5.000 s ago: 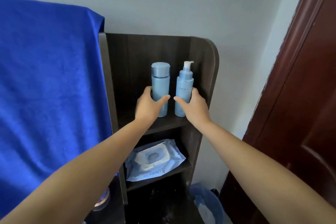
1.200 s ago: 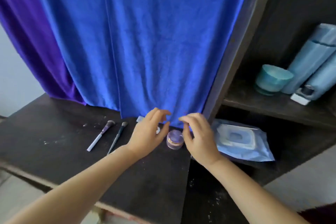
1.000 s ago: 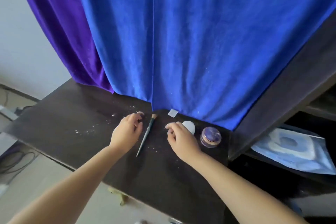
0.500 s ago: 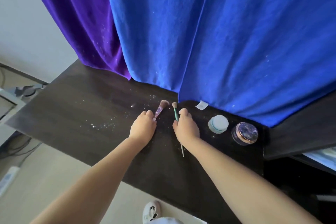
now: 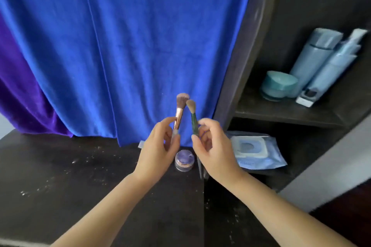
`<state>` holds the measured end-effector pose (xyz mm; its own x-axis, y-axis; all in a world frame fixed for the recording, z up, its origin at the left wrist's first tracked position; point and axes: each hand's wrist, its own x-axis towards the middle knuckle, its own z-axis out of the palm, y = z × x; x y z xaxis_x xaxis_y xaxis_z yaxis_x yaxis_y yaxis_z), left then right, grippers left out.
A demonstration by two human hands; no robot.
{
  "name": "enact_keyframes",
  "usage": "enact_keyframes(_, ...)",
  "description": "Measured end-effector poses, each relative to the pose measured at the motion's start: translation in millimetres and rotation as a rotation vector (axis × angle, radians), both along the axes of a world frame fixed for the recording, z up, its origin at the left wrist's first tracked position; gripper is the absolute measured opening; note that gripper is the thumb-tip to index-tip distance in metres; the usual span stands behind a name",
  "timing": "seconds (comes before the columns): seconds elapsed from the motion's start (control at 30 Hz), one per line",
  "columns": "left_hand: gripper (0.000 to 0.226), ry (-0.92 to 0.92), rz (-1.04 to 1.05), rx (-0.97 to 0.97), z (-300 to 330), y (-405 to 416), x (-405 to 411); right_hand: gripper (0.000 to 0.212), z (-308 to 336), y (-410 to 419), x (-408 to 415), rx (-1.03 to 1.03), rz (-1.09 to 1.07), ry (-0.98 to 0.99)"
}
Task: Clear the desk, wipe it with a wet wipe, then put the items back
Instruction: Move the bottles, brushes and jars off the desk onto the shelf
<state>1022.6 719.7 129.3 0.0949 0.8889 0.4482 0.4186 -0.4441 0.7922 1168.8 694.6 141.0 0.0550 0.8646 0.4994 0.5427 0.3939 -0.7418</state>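
My left hand (image 5: 158, 150) holds a makeup brush with a rose-gold ferrule (image 5: 179, 113) upright above the dark desk (image 5: 60, 182). My right hand (image 5: 214, 150) grips a thinner green-handled brush (image 5: 193, 118), also bristles up; the two brush heads nearly touch. Below and between the hands a small purple-lidded jar (image 5: 184, 159) stands on the desk. A pack of wet wipes (image 5: 255, 151) lies on the lower shelf to the right. White specks dot the desk surface.
A blue cloth (image 5: 130, 46) and a purple cloth (image 5: 18, 90) hang behind the desk. The dark shelf unit (image 5: 281, 112) on the right carries a teal jar (image 5: 279, 85), two light-blue bottles (image 5: 313, 60) and a small white box (image 5: 307, 97).
Both hands have lifted the two brushes off the desk and carried them right, toward the shelf. The view has swung right; the white-lidded jar is out of sight.
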Motion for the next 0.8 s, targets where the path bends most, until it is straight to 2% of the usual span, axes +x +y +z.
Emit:
enact_keyframes(0.13,0.027,0.066,-0.113,0.104,33.9,-31.3,71.3,0.032,39.8,-30.6,82.1,0.152,-0.106,0.084)
enact_keyframes(0.23,0.032,0.260,-0.087,0.157,57.0,-36.7,115.9,0.026,61.9,-23.5,131.1,0.146,-0.201,0.044)
enact_keyframes(0.33,0.033,0.514,0.017,0.205,79.6,-23.8,152.6,0.024,74.3,0.1,152.9,0.016,-0.255,-0.062)
enact_keyframes(0.43,0.046,0.875,0.151,0.122,96.8,0.2,180.8,0.028,82.1,24.4,156.7,-0.150,-0.287,-0.166)
enact_keyframes(0.5,0.054,1.036,0.199,0.046,106.4,11.3,194.1,0.026,85.2,38.9,154.4,-0.233,-0.304,-0.254)
enact_keyframes(0.67,0.036,1.186,0.202,-0.079,118.0,26.2,212.5,0.015,91.8,54.3,144.9,-0.361,-0.376,-0.551)
enact_keyframes(0.8,0.041,1.350,0.188,-0.068,118.0,30.3,215.0,0.019,91.3,57.6,145.2,-0.336,-0.389,-0.600)
